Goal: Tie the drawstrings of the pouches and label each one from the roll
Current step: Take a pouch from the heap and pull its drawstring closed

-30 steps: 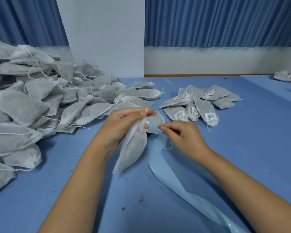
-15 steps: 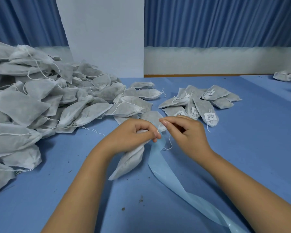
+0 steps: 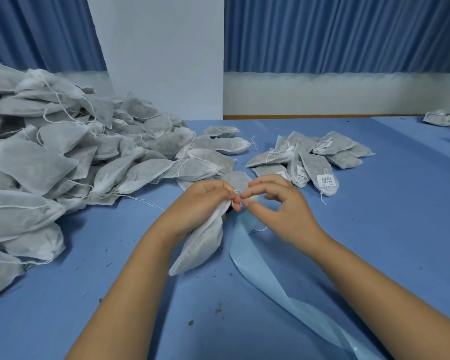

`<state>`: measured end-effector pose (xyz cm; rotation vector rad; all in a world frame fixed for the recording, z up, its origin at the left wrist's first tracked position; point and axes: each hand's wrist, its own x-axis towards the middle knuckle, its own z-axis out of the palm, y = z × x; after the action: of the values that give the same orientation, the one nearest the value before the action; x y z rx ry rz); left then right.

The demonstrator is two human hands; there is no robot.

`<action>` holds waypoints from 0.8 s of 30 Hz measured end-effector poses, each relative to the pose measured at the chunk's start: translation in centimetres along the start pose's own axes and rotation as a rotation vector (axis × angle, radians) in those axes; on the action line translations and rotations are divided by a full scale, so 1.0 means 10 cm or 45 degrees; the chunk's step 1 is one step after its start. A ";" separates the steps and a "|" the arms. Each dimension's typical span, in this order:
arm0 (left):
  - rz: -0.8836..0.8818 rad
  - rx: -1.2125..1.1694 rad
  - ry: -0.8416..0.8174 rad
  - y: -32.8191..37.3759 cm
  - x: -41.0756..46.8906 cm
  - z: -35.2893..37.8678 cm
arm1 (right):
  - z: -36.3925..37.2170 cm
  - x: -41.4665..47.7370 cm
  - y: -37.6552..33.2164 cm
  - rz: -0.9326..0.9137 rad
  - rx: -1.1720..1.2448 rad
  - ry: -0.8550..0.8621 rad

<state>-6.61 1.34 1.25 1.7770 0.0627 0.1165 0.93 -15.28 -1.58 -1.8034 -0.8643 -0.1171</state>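
My left hand (image 3: 205, 201) grips the gathered neck of a white fabric pouch (image 3: 200, 245), which hangs down toward the blue table. My right hand (image 3: 278, 203) meets it at the neck, thumb and forefinger pinching the thin white drawstring (image 3: 236, 197). A loose string end (image 3: 260, 228) trails under the right hand. A pale blue backing strip (image 3: 260, 268) from the label roll runs from under my hands to the bottom right corner. The roll itself is hidden.
A large heap of unlabelled pouches (image 3: 63, 162) fills the left side. A small group of labelled pouches (image 3: 312, 162) lies behind my right hand. More pouches (image 3: 447, 118) sit at the far right edge. Dark crumbs (image 3: 217, 311) dot the blue table (image 3: 387, 229).
My left hand lowered the pouch and closed around its neck. My right hand moved left from the blue strip to the pouch neck and took hold of the drawstring.
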 end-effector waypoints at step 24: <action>0.029 0.299 0.148 -0.07 0.07 -0.05 | 0.03 -0.03 -0.03 -0.009 -0.047 -0.102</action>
<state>-5.97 2.00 0.67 2.0048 0.1450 0.2372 0.44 -15.11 -1.58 -1.8501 -0.9308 -0.0661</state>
